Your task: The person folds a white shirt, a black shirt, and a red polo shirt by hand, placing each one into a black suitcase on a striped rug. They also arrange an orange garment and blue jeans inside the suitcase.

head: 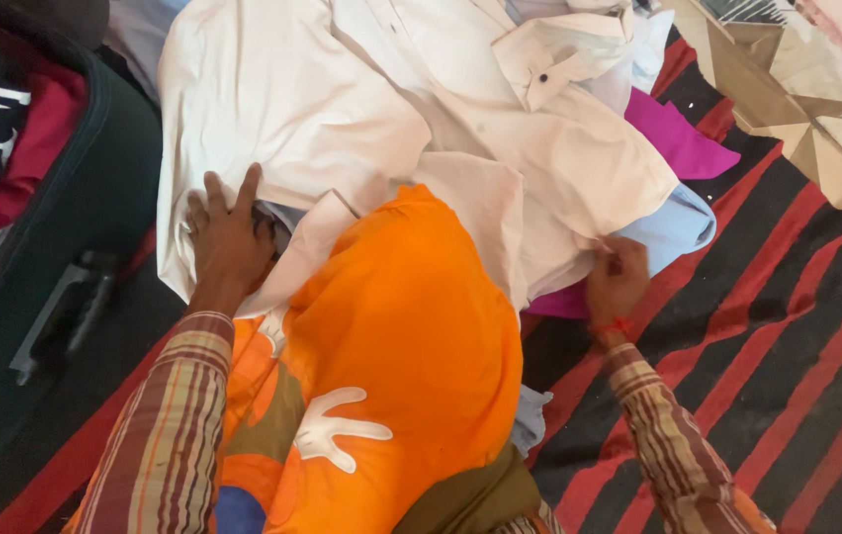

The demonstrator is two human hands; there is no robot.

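A white shirt [361, 109] lies spread over a pile of clothes on a striped rug. My left hand [228, 237] presses flat on its left part, fingers apart. My right hand [617, 279] pinches the shirt's right edge near a light blue cloth [678, 227]. An orange garment [401, 336] with a white glove print lies in front of me, over the shirt's lower edge. Both my sleeves are striped.
A magenta cloth [676, 133] sticks out under the shirt at the right. A dark suitcase [65, 247] with red and black clothes stands at the left. The red and black striped rug [787, 336] runs to the right. Tan cardboard [806, 109] lies at the top right.
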